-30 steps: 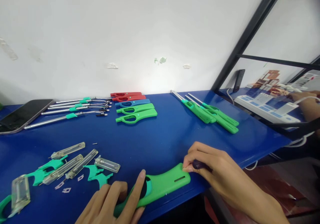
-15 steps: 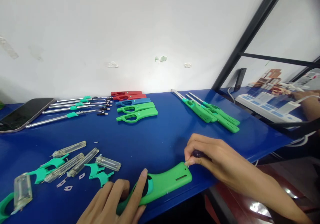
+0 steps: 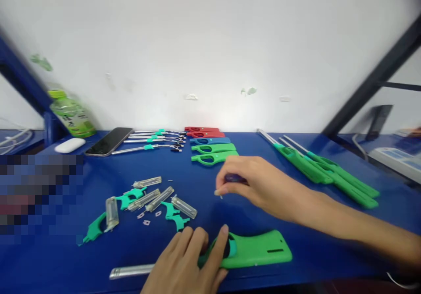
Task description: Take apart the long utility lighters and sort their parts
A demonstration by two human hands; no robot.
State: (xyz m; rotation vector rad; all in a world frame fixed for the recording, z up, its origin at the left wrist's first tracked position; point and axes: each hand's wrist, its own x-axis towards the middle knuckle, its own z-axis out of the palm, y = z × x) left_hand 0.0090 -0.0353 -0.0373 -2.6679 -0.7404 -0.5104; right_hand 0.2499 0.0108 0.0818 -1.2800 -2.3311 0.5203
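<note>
My left hand (image 3: pixel 189 261) is closed around the trigger end of a green utility lighter (image 3: pixel 259 248) near the table's front edge. Its forefinger lies across the trigger opening, and the silver barrel sticks out to the left. My right hand (image 3: pixel 245 182) is raised over the table, up and left of the lighter's butt end. Its fingers are wrapped round a dark purple tool handle (image 3: pixel 235 178); the rest of the tool is hidden. Something tiny and pale shows at its fingertips, too small to name. Clear fuel tanks (image 3: pixel 184 207) and teal triggers (image 3: pixel 96 228) lie to the left.
Along the wall lie silver lighter barrels (image 3: pixel 133 149) with wires, and red, blue and green handle shells (image 3: pixel 210 140). Several green lighters (image 3: pixel 335 175) rest at right. A phone (image 3: pixel 110 142), a white mouse (image 3: pixel 70 145) and a green bottle (image 3: pixel 72 114) stand at back left.
My right hand has moved from the lighter's butt end up and left over the table. My left hand stays on the lighter. The view has turned left, bringing in the bottle and mouse.
</note>
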